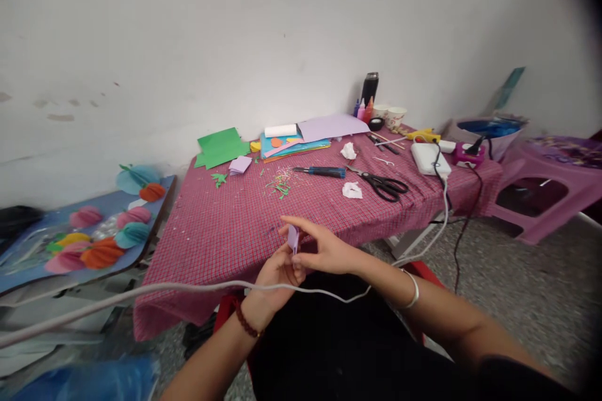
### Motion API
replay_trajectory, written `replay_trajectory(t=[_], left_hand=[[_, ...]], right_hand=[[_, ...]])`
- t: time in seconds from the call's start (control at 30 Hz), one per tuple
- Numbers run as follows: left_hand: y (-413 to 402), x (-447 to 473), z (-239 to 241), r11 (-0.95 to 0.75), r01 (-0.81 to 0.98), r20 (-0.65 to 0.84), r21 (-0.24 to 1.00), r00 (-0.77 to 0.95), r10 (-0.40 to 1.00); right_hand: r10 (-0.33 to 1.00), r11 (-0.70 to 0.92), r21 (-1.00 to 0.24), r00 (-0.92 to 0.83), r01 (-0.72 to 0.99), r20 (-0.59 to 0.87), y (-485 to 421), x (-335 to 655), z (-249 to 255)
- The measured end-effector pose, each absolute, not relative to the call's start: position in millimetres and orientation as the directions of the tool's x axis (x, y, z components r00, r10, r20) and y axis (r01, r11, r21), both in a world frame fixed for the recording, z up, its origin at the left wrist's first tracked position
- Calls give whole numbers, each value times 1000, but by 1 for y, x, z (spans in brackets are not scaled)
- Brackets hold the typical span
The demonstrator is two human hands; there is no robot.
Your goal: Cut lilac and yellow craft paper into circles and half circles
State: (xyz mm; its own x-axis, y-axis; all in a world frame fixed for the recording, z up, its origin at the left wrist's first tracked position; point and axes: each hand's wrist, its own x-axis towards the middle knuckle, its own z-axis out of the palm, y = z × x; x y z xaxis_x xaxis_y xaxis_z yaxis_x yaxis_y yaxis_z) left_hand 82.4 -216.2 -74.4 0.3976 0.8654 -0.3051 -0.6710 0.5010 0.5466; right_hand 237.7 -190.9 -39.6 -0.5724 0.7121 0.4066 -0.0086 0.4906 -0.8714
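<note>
A small folded piece of lilac paper [293, 238] is held up just in front of the table's near edge. My left hand [277, 272] pinches its lower part from below. On the paper's right side is my right hand [324, 249], thumb at the lower edge and index finger stretched over the top. Farther off on the cloth lie a stack of lilac paper squares [240, 165], green paper scraps [219, 179], a blue-handled utility knife [322, 171] and black scissors [383, 184].
Green sheets [221, 147] and a large lilac sheet [333, 128] lie at the back. A white cable [188, 287] crosses before my wrists. Right are a power bank [429, 159] and yellow glue gun [424, 135]; left, paper ornaments [102, 253] on a blue board.
</note>
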Motion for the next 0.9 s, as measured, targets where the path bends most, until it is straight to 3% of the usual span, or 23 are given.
replay_trajectory(t=[0.37, 0.63, 0.9], left_hand=[[-211, 86, -70, 506, -684, -441, 525, 290, 850], [-210, 91, -72, 468, -684, -442, 559, 231, 867], [-202, 106, -60, 422, -637, -404, 645, 185, 896]], right_hand=[[631, 568, -822, -658, 32, 411, -193, 237, -42], [673, 553, -833, -603, 23, 429, -204, 234, -46], [621, 670, -737, -608, 86, 494, -207, 237, -35]])
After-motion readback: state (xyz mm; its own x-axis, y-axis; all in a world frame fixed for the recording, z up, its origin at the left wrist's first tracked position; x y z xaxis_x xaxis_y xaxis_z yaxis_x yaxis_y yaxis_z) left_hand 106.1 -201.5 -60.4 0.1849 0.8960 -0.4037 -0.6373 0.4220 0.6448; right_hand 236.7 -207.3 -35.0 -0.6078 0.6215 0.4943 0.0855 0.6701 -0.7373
